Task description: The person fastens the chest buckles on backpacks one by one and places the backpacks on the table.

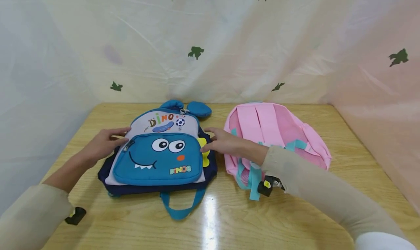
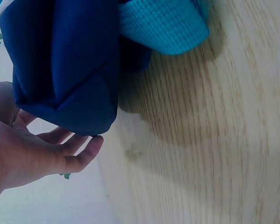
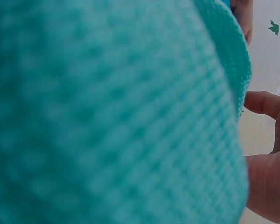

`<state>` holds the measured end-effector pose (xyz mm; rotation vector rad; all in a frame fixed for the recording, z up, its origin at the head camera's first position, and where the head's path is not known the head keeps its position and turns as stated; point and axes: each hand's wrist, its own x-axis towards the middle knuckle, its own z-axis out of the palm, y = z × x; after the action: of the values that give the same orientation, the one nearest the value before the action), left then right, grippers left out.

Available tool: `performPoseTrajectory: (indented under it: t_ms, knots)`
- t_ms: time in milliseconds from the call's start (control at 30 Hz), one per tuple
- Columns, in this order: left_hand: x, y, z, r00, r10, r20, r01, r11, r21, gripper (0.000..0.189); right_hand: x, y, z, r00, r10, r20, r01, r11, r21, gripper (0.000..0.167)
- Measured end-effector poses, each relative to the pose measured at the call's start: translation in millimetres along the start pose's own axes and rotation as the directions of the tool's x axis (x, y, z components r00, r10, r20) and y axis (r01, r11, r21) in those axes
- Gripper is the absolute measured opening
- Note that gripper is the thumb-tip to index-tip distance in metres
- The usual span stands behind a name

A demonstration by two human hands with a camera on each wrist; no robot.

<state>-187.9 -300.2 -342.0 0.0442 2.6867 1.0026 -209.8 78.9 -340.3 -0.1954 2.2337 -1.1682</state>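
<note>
A child's blue backpack (image 1: 188, 157) with a cartoon dinosaur face lies front side up on the table (image 1: 157, 231). My left hand (image 1: 105, 142) touches its left edge with fingers extended; the left wrist view has this hand (image 2: 32, 154) beside the bag's navy corner (image 2: 65, 70), its thumb hidden. At the bag's right edge, near the yellow spikes (image 1: 206, 155), rests my right hand (image 1: 229, 144), fingers stretched out and thumb toward the pocket. Teal webbing (image 3: 107, 116) fills most of the right wrist view, with part of that hand (image 3: 270, 182) visible.
A pink backpack (image 1: 269, 122) lies with its shoulder straps up to the right, partly beneath my right forearm. A blue webbing loop (image 1: 178, 214) extends from the blue bag's near edge. Pale patterned cloth (image 1: 203, 75) hangs behind the table and along both sides.
</note>
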Motion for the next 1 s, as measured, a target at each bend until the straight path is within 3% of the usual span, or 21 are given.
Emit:
performPoseTrajectory:
  t_ms: [233, 467, 700, 1000]
  knots:
    - [3.8, -0.8, 1.9, 1.000, -0.007, 0.002, 0.007, 1.000, -0.026, 0.054, -1.5, 1, -1, 1.000, -0.011, -0.015, 0.012, 1.000, 0.029, 0.078]
    - [0.6, -4.0, 2.2, 1.000, -0.003, 0.002, 0.004, 0.998, -0.055, 0.056, -0.3, -2, 3, 0.997, 0.011, -0.075, -0.012, 1.000, -0.004, 0.082]
    - [2.2, -10.8, 0.6, 1.000, -0.016, 0.025, 0.018, 0.997, -0.074, 0.056, -1.6, -1, 3, 0.995, -0.041, -0.088, 0.047, 0.997, 0.065, 0.076]
    - [1.2, -13.3, -1.4, 0.998, -0.028, 0.061, 0.038, 0.984, -0.172, 0.057, -2.8, 5, -2, 0.988, -0.125, -0.087, 0.136, 0.982, 0.135, 0.076]
